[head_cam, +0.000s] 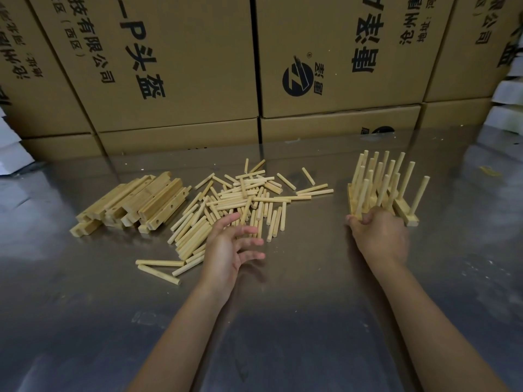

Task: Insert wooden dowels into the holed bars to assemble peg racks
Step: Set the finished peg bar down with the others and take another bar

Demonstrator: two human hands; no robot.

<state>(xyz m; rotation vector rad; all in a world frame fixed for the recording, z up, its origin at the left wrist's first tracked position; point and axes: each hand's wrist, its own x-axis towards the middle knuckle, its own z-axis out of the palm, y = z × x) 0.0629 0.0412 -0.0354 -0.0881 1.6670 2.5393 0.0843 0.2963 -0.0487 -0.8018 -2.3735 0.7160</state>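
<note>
A loose heap of pale wooden dowels (243, 202) lies mid-table. Left of it is a stack of holed wooden bars (135, 205). At the right stand several assembled peg racks (382, 190), their dowels pointing up. My left hand (232, 250) hovers at the near edge of the dowel heap, fingers spread and holding nothing. My right hand (379, 233) is at the near end of the racks, fingers curled round the end of a rack bar.
The work surface is a shiny metal table (283, 306). Large printed cardboard boxes (184, 66) form a wall along its far edge. White stacked items (509, 100) sit at the far right and white packaging (11, 154) at the far left.
</note>
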